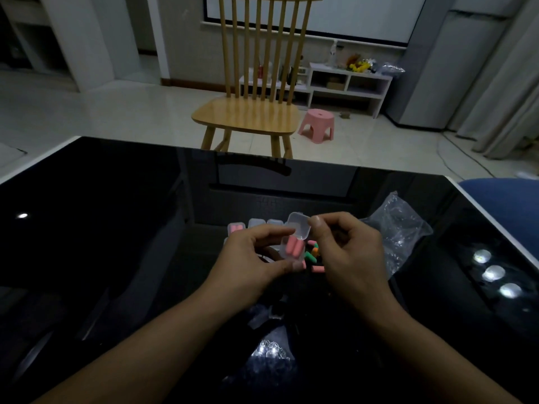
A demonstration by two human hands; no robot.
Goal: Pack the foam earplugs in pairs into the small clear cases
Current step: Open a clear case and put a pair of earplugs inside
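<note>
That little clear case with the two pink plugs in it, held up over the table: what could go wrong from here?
1. The case is open and tilted in the left hand; the pink earplugs might slip out before the lid, touched by the right hand, snaps shut.
2. Closing the lid could pinch a plug if it sits too high.
3. Loose earplugs lie just below; a hand could knock them across the dark table, where the dim light makes them hard to spot.
</note>
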